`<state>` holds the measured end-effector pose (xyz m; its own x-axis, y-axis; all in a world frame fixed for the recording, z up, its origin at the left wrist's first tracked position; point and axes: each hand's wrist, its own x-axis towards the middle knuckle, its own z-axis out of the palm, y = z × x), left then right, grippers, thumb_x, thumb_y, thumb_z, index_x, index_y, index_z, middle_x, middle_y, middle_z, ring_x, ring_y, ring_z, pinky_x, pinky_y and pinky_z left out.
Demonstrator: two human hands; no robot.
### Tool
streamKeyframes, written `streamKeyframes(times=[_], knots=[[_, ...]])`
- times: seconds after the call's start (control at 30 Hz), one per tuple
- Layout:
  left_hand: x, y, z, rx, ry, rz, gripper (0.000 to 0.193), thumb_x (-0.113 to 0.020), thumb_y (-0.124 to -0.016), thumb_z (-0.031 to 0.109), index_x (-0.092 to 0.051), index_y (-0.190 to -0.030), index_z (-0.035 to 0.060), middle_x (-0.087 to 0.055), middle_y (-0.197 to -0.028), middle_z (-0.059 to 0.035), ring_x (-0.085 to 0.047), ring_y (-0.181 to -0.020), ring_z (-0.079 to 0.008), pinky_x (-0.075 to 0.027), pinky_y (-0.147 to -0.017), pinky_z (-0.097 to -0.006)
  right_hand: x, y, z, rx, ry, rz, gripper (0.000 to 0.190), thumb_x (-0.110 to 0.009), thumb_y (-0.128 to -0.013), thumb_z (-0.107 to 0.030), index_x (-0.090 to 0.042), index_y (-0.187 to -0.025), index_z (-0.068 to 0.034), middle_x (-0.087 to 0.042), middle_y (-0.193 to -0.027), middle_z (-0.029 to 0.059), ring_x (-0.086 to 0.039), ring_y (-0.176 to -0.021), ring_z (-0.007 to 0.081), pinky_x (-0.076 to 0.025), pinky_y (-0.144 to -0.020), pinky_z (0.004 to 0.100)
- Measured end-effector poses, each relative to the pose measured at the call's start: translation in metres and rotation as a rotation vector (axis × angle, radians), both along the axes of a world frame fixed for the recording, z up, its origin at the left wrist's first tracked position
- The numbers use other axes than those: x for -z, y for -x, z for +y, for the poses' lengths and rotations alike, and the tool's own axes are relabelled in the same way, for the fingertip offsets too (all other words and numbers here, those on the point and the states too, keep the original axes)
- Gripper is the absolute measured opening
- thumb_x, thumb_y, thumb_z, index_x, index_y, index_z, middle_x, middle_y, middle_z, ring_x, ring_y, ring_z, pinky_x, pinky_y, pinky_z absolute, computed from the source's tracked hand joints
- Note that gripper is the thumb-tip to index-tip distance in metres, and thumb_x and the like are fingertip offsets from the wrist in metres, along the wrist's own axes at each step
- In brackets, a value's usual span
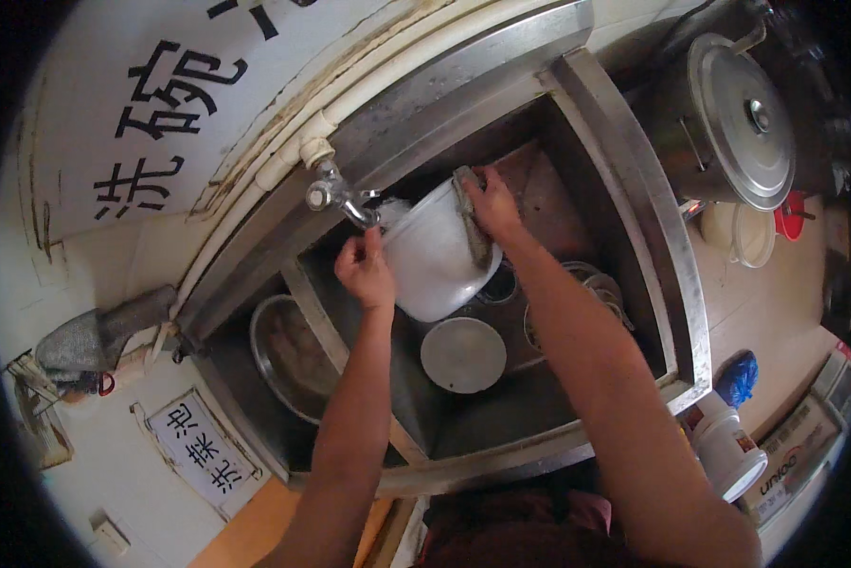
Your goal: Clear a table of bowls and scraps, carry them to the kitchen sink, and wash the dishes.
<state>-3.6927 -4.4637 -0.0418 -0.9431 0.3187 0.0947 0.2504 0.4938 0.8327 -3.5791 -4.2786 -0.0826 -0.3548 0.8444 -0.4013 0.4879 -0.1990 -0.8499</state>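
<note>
A white plastic tub point(432, 263) is tilted over the right basin of a steel sink point(578, 85), below the metal tap point(347, 202), with water splashing at its upper left rim. My left hand point(365, 273) is at the tub's left rim beside the spout, fingers curled and gripping the rim. In my right hand point(493, 202) is a grey-green cloth point(476, 231), pressed against the tub's right side. Below the tub a round, pale lid or dish point(463, 355) lies in the basin. Metal bowls or strainers point(603, 287) sit partly behind my right forearm.
A large oval metal bowl point(262, 355) stands in the left basin. A steel divider point(315, 312) separates the basins. To the right are a big lidded pot point(738, 121), a pale bucket point(752, 238), white buckets point(731, 461) and a cardboard box point(795, 454). White pipe point(283, 167) runs along the wall.
</note>
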Motion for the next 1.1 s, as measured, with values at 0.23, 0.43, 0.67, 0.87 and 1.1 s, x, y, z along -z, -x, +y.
streamKeyframes(times=[0.23, 0.43, 0.67, 0.87, 1.1], knots=[[-0.032, -0.035, 0.020, -0.060, 0.092, 0.037, 0.044, -0.053, -0.101, 0.035, -0.068, -0.088, -0.0043, -0.070, -0.085, -0.0195, -0.065, -0.077, -0.0311, -0.050, -0.071, -0.0411, -0.069, -0.027, -0.042, -0.263, -0.566, 0.133, 0.033, -0.067, -0.086, -0.021, -0.065, -0.117, -0.010, -0.065, -0.112, 0.0183, -0.062, -0.100, 0.0412, -0.049, -0.087, 0.0497], [-0.023, -0.014, 0.026, 0.035, 0.032, -0.190, 0.033, -0.061, -0.089, 0.025, -0.070, -0.090, -0.0060, -0.071, -0.086, -0.0173, -0.065, -0.077, -0.0259, -0.051, -0.071, -0.0420, -0.079, -0.016, -0.091, -0.395, -0.677, 0.099, 0.037, -0.066, -0.076, -0.013, -0.065, -0.113, -0.015, -0.058, -0.124, 0.0096, -0.052, -0.114, 0.0332, -0.041, -0.092, 0.0478], [0.033, 0.000, -0.001, -0.147, -0.249, -0.073, 0.044, -0.057, -0.097, 0.034, -0.068, -0.088, -0.0079, -0.069, -0.079, -0.0135, -0.061, -0.073, -0.0215, -0.048, -0.071, -0.0407, -0.051, 0.003, -0.002, -0.185, -0.357, -0.270, 0.026, -0.061, -0.086, -0.019, -0.063, -0.110, -0.011, -0.067, -0.113, 0.0157, -0.061, -0.106, 0.0397, -0.047, -0.092, 0.0541], [-0.003, -0.021, 0.010, -0.027, 0.093, 0.105, 0.036, -0.055, -0.099, 0.031, -0.066, -0.099, -0.0024, -0.069, -0.086, -0.0203, -0.064, -0.075, -0.0392, -0.049, -0.072, -0.0471, -0.055, -0.028, -0.022, -0.212, -0.277, 0.159, 0.034, -0.066, -0.086, -0.021, -0.062, -0.118, -0.010, -0.064, -0.114, 0.0186, -0.060, -0.108, 0.0397, -0.048, -0.094, 0.0481], [-0.038, -0.012, 0.029, 0.101, 0.254, 0.140, 0.029, -0.066, -0.093, 0.028, -0.069, -0.085, 0.0003, -0.066, -0.072, -0.0131, -0.064, -0.068, -0.0302, -0.049, -0.068, -0.0414, -0.080, -0.027, -0.069, -0.350, -0.665, 0.190, 0.034, -0.073, -0.076, -0.010, -0.065, -0.110, -0.009, -0.059, -0.102, 0.0167, -0.056, -0.095, 0.0385, -0.048, -0.081, 0.0441]])
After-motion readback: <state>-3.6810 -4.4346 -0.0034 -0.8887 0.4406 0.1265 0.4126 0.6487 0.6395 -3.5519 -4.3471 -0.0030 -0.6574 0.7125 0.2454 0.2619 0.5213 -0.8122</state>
